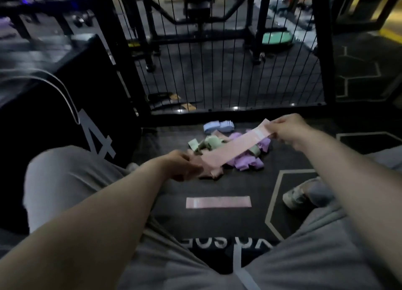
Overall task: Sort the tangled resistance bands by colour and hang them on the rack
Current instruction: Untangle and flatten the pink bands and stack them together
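Pink flat fabric resistance band (235,146) is pulled taut between both hands, above the floor. Left hand (182,165) pinches the near end, fingers curled, somewhat blurred. Right hand (289,130) pinches the far end, knuckles up, fingers folded over the band edge. Long axis runs 8 o'clock to 2 o'clock; a pale label patch sits close to the right hand. Both forearms are bare and reach forward, the left from 7 o'clock, the right from 4 o'clock.

Directly under the held band is a tangled pile of bands (254,151) on the dark rubber floor mat (217,222).
- **Pink:** one held. A second pink band (218,202) lies flat at 6 o'clock of the pile, long axis 9 to 3, well apart from it. Crumpled pink pieces (212,174) lie by the left hand, number unclear.
- **Green:** pale green bands (208,142) at 10 o'clock of the pile, at least two, exact count hidden.
- **Purple:** purple bands (245,163) at 5 o'clock, knotted, cannot count.
- **Blue:** light blue bands (218,126) at 12 o'clock, two folded pieces side by side, just beside the pile.

Outward: white shoe (298,196) at 3 o'clock of the flat band, black box with a grey "4" (97,135) at 9 o'clock, black wire fence (217,72) at 12 o'clock.
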`<state>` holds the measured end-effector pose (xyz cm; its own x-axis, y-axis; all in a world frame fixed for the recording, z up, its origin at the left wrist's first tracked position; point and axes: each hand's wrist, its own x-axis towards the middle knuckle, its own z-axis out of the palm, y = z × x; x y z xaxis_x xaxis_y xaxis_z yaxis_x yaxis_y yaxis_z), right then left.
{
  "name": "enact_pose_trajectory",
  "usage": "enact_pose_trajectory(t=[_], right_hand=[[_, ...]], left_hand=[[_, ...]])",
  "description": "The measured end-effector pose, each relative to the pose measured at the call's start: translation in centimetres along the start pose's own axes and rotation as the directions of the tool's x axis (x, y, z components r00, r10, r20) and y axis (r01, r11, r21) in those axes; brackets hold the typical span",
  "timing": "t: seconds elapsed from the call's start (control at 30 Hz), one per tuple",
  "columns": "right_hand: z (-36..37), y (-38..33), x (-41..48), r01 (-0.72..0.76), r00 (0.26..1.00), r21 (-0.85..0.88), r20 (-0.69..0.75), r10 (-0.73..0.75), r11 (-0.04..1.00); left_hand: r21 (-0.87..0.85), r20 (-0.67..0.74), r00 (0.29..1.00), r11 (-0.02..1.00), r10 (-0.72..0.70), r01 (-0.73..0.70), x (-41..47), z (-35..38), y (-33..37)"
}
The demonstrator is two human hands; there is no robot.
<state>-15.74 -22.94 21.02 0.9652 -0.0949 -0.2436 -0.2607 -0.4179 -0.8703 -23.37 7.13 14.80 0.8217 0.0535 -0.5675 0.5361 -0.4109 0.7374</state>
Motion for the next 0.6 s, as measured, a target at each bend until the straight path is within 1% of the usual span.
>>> enact_pose_trajectory(t=[0.03, 0.07, 0.13, 0.2, 0.27, 0.3, 0.37, 0.43, 0.5, 0.57, 0.6], right_hand=[[0.3, 0.7, 0.2, -0.047, 0.999, 0.013, 0.004, 0.047, 0.999], [0.8, 1.5, 0.8, -0.093, 0.996, 0.009, 0.012, 0.093, 0.996], [2.2, 3.5, 2.5, -0.201, 0.979, 0.016, 0.027, 0.2, 0.98], [4.1, 6.4, 4.7, -0.301, 0.953, 0.06, 0.049, 0.298, 0.952], [6.6, 10.1, 6.7, -0.392, 0.92, 0.047, 0.047, 0.39, 0.919], [7.7, 12.0, 7.3, -0.438, 0.899, 0.03, 0.039, 0.436, 0.899], [9.8, 15.6, 8.2, -0.528, 0.849, 0.004, 0.017, 0.527, 0.85], [11.4, 18.9, 9.0, -0.617, 0.787, -0.026, -0.002, 0.618, 0.786], [12.8, 21.2, 9.4, -0.679, 0.734, -0.036, 0.001, 0.68, 0.733], [14.1, 23.0, 9.6, -0.714, 0.699, -0.022, 0.012, 0.715, 0.7], [14.7, 23.6, 9.7, -0.724, 0.689, -0.02, 0.015, 0.724, 0.69]], left_hand=[[-0.025, -0.056, 0.998, 1.0, -0.009, 0.008, 0.7, 0.0, -0.4], [-0.092, -0.111, 0.994, 0.996, -0.021, 0.011, 1.7, -0.1, -0.8], [-0.268, -0.179, 0.98, 0.963, -0.09, 0.04, 4.3, 0.0, -1.9], [-0.365, -0.196, 0.966, 0.927, -0.171, 0.09, 7.3, 0.4, -3.3], [-0.415, -0.206, 0.936, 0.891, -0.286, 0.182, 10.2, 1.2, -5.2], [-0.434, -0.209, 0.917, 0.873, -0.339, 0.224, 11.4, 1.8, -6.3], [-0.409, -0.198, 0.886, 0.857, -0.419, 0.313, 13.4, 3.2, -8.5], [-0.387, -0.216, 0.85, 0.841, -0.48, 0.377, 15.1, 4.3, -10.8], [-0.41, -0.213, 0.801, 0.795, -0.56, 0.447, 16.2, 5.0, -12.9], [-0.366, -0.233, 0.769, 0.786, -0.596, 0.498, 17.2, 5.6, -14.8], [-0.342, -0.242, 0.768, 0.793, -0.593, 0.505, 17.7, 5.9, -15.5]])
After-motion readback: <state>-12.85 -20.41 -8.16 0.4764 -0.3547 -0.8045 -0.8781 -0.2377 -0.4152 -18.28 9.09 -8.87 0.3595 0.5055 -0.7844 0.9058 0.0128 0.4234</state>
